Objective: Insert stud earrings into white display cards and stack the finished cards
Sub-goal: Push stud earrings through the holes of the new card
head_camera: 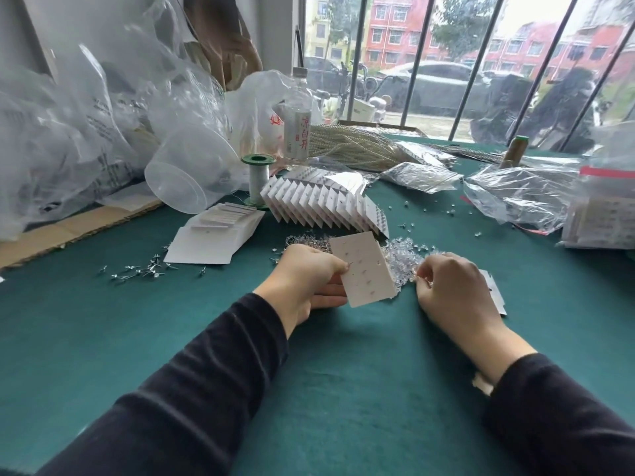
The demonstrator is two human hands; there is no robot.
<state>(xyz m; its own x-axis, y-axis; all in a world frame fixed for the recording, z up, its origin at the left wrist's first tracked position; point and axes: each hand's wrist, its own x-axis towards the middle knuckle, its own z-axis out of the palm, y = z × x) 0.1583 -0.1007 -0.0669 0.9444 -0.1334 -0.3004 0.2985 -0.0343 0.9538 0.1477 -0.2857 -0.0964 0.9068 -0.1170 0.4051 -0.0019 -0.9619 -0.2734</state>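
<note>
My left hand [305,280] holds a white display card [364,269] upright by its left edge, thumb and fingers pinched on it. Several studs sit in the card. My right hand [450,290] rests just right of the card, fingertips pinched together at a pile of clear earring backs [402,259]; whether it holds one is too small to tell. A fanned row of finished cards [323,204] lies behind the card. Blank cards [213,238] lie in a stack at the left. Loose metal studs [144,269] are scattered on the green cloth.
A clear plastic cup [189,173] lies on its side, with a green spool [257,180] and a bottle [299,125] behind the cards. Crumpled plastic bags [86,132] fill the left; more bags [522,194] and a card pack [601,221] sit at the right. Another card [494,293] lies under my right hand.
</note>
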